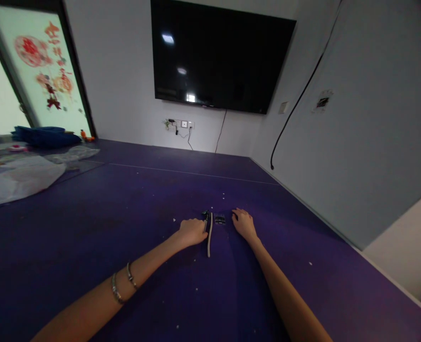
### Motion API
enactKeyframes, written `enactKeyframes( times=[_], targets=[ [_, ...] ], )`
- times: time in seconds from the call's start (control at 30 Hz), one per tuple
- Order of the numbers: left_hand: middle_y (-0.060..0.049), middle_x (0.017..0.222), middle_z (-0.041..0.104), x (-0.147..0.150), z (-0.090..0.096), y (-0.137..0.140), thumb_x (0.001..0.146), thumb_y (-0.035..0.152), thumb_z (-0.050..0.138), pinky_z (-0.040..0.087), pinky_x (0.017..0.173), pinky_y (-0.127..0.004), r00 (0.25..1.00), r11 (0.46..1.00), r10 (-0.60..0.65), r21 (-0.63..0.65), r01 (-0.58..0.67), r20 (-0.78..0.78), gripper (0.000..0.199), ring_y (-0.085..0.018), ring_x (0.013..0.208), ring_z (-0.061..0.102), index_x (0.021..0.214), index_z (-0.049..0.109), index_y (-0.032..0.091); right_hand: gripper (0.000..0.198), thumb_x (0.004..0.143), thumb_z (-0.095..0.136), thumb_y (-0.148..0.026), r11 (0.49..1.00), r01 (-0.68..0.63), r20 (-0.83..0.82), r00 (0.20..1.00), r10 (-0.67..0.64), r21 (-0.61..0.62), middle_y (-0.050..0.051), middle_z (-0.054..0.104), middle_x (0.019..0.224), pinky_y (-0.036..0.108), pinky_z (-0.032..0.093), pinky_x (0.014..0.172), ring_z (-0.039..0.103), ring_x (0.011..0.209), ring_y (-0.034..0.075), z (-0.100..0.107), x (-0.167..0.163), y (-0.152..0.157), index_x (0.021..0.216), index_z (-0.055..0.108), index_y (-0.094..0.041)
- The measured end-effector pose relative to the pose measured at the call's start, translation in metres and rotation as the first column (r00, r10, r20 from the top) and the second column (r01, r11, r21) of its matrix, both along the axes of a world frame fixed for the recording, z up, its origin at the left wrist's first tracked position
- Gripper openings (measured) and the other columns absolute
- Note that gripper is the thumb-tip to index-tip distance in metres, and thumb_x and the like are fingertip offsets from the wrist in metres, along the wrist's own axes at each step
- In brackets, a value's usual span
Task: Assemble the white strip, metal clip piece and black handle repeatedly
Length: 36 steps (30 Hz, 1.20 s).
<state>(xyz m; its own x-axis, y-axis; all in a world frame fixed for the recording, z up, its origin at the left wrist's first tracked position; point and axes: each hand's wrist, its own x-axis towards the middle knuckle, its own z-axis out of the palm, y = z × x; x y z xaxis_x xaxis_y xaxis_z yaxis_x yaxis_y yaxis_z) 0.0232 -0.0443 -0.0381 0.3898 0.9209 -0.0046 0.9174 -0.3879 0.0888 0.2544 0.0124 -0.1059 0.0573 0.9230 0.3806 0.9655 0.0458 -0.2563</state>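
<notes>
My left hand point(193, 232) rests low on the purple surface with its fingers closed. A thin, dark and silvery thing point(206, 222) shows at its fingertips, too small to name, with a dark end point(205, 213) pointing away from me. Just right of these fingers lies a narrow off-white strip point(210, 237), slightly bent, like a piece of cable. A small dark rectangular piece point(219, 219) with a pale edge lies beyond the strip, between my hands. My right hand point(244, 223) lies on the surface to the right of that piece, fingers loosely bent and apart, holding nothing.
Small white scraps point(310, 263) dot the purple surface point(142, 199). At the left lie a translucent plastic sheet point(25, 178) and a dark blue cloth bundle point(44, 136). A television point(220, 57) hangs on the far wall; a black cable point(295, 105) hangs along the right wall.
</notes>
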Motion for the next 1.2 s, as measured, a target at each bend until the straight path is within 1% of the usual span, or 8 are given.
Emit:
enactKeyframes(
  times=[0.3,0.53,0.67,0.87,0.97,1.1,1.13,1.2],
  targets=[
    [-0.014,0.088,0.067,0.002,-0.014,0.002,0.078,0.036,0.044,0.049,0.07,-0.042,0.998,0.999,0.014,-0.033,-0.012,0.067,0.029,-0.03,0.084,0.063,0.082,0.064,0.016,0.038,0.084,0.038,-0.025,1.0,0.005,0.012,1.0,-0.005,0.004,0.01,0.056,0.123,0.035,0.031,0.098,0.046,0.117,0.022,0.001,-0.001,-0.001,0.114,0.06,-0.019],
    [-0.011,0.084,0.066,-0.01,-0.013,0.001,0.082,0.035,0.039,0.047,0.065,-0.035,0.986,0.999,0.041,0.002,-0.041,0.159,0.028,-0.025,0.08,0.063,0.079,0.06,0.016,0.037,0.082,0.041,-0.024,1.0,0.0,-0.03,1.0,0.0,0.017,0.01,0.057,0.121,0.035,0.032,0.097,0.047,0.116,0.021,0.002,-0.002,-0.001,0.111,0.062,-0.018],
    [-0.01,0.084,0.065,-0.015,-0.009,0.0,0.084,0.038,0.038,0.045,0.064,-0.032,0.969,0.997,0.057,0.039,-0.068,0.238,0.031,-0.023,0.077,0.063,0.081,0.058,0.015,0.033,0.078,0.046,-0.025,0.999,-0.019,-0.158,0.987,0.026,0.045,0.009,0.06,0.117,0.036,0.034,0.096,0.05,0.112,0.022,0.001,0.004,0.002,0.105,0.065,-0.02],
    [-0.007,0.077,0.064,-0.016,0.001,-0.007,0.085,0.039,0.039,0.043,0.064,-0.03,0.946,0.993,0.068,0.074,-0.096,0.318,0.029,-0.02,0.072,0.061,0.08,0.057,0.016,0.029,0.075,0.049,-0.024,0.98,-0.01,-0.445,0.89,0.098,0.197,0.01,0.064,0.108,0.034,0.04,0.093,0.056,0.104,0.02,0.014,0.006,0.002,0.097,0.067,-0.016],
    [-0.006,0.075,0.064,-0.012,0.005,-0.013,0.085,0.039,0.038,0.042,0.062,-0.028,0.943,0.992,0.041,0.103,-0.079,0.331,0.029,-0.019,0.071,0.061,0.079,0.056,0.016,0.027,0.071,0.056,-0.028,0.975,-0.022,-0.716,0.676,0.176,0.22,0.009,0.067,0.095,0.035,0.048,0.082,0.061,0.089,0.021,0.031,-0.016,-0.009,0.092,0.066,-0.015],
    [-0.007,0.08,0.065,-0.003,0.006,-0.021,0.085,0.037,0.038,0.042,0.064,-0.028,0.949,0.993,0.041,0.095,-0.074,0.312,0.027,-0.02,0.076,0.062,0.083,0.056,0.017,0.031,0.064,0.068,-0.031,0.959,-0.27,-0.979,0.156,0.129,0.084,0.007,0.067,0.082,0.031,0.053,0.064,0.063,0.07,0.017,0.053,-0.062,-0.036,0.09,0.063,-0.013],
    [-0.008,0.081,0.065,0.0,0.006,-0.022,0.085,0.037,0.038,0.043,0.065,-0.029,0.952,0.993,0.039,0.093,-0.07,0.305,0.026,-0.021,0.077,0.062,0.085,0.055,0.017,0.032,0.064,0.069,-0.031,0.946,-0.32,-0.992,0.088,0.094,0.061,0.007,0.067,0.081,0.029,0.053,0.062,0.063,0.068,0.015,0.057,-0.071,-0.042,0.089,0.062,-0.013],
    [-0.008,0.085,0.065,0.005,0.004,-0.026,0.085,0.036,0.039,0.043,0.066,-0.029,0.957,0.994,0.029,0.091,-0.058,0.289,0.025,-0.021,0.08,0.062,0.089,0.055,0.017,0.032,0.062,0.071,-0.029,0.936,-0.353,-0.999,0.046,0.024,0.006,0.005,0.065,0.075,0.025,0.052,0.058,0.061,0.062,0.013,0.062,-0.085,-0.054,0.088,0.061,-0.013]
  ],
)
